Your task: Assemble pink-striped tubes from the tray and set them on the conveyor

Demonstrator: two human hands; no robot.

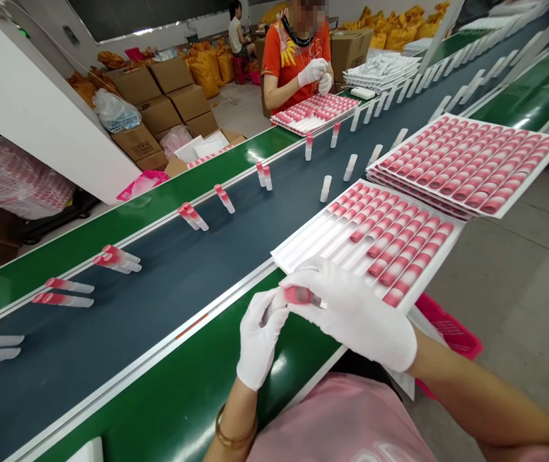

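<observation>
My left hand (258, 337) and my right hand (351, 314) both wear white gloves and meet over the near edge of a white tray (303, 256). Between their fingers is a pink-and-white cosmetic tube (298, 295), partly hidden by the gloves. The tray holds tightly packed rows of similar tubes lying side by side, and its near corner sits just beyond my right hand. To the left of my hands, more tubes (63, 292) lie on a dark conveyor belt (125, 308).
Green side rails edge the belt. A stack of filled trays (467, 167) sits beyond my hands, with white upright tubes (325, 188) on the belt. Across it, a gloved co-worker (298, 67) sits at another tray. Cardboard cartons and yellow sacks stand behind.
</observation>
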